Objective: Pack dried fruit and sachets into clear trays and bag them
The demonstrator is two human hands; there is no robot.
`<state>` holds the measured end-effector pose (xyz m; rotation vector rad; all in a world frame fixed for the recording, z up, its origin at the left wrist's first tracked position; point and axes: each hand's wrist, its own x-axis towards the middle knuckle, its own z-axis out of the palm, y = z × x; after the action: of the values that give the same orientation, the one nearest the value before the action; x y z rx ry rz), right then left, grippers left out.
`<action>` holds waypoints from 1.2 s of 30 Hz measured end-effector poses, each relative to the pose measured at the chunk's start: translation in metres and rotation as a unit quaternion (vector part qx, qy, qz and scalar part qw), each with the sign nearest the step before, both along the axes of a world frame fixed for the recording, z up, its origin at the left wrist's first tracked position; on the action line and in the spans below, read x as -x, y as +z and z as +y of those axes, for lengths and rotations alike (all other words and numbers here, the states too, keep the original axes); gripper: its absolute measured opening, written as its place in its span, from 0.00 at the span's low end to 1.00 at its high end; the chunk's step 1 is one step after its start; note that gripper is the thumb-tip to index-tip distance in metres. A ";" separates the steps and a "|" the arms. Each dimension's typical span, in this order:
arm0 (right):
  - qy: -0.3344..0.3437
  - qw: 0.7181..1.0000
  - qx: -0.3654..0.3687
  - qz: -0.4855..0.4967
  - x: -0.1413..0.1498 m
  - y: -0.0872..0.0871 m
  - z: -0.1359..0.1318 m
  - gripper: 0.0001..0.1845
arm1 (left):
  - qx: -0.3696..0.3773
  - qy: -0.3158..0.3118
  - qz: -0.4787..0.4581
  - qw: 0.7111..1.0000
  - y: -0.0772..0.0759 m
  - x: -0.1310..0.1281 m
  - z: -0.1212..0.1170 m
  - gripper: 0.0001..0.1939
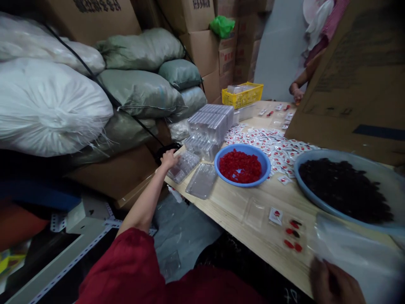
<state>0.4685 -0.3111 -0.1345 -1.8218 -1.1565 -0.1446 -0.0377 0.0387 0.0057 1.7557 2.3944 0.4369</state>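
My left hand point(170, 158) is stretched out to the table's far left corner, its fingers bent over the edge of some clear plastic trays point(184, 166). Another clear tray point(201, 180) lies flat beside them. At the bottom right, my right hand point(337, 282) is smeared by motion, close to a pale plastic sheet point(357, 249); its grip is unclear. Between the hands, near the front edge, an open clear tray point(255, 212) contains a small printed sachet point(276, 215) and several red and black pieces point(292, 235).
A blue bowl point(218, 169) of red pieces stands mid-table, before stacked clear boxes point(211, 120). Sachets point(268, 143) lie heaped behind it. A larger basin point(299, 162) holds dark pieces. A cardboard box point(348, 93) partly hides another person's arm point(305, 80). Sacks point(142, 90) line the left.
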 end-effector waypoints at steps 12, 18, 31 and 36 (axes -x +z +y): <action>0.051 0.999 -0.005 0.006 0.005 0.003 0.005 0.13 | 0.045 -0.436 0.031 0.898 -0.011 -0.251 -0.029 0.13; 0.091 0.990 0.091 0.054 0.025 0.017 -0.007 0.18 | 0.158 -0.446 0.085 0.877 -0.051 -0.301 -0.001 0.17; 0.122 0.986 0.108 -0.017 0.006 0.044 0.055 0.15 | 0.164 -0.453 0.072 0.873 -0.060 -0.276 0.001 0.17; 0.121 0.989 0.081 -0.016 0.004 0.050 0.061 0.13 | 0.106 -0.442 0.052 0.889 -0.046 -0.263 -0.004 0.09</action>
<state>0.4642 -0.2505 -0.0843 -1.8057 -1.4371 0.0631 0.2249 0.0343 -0.0402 2.5054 1.3498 -0.0481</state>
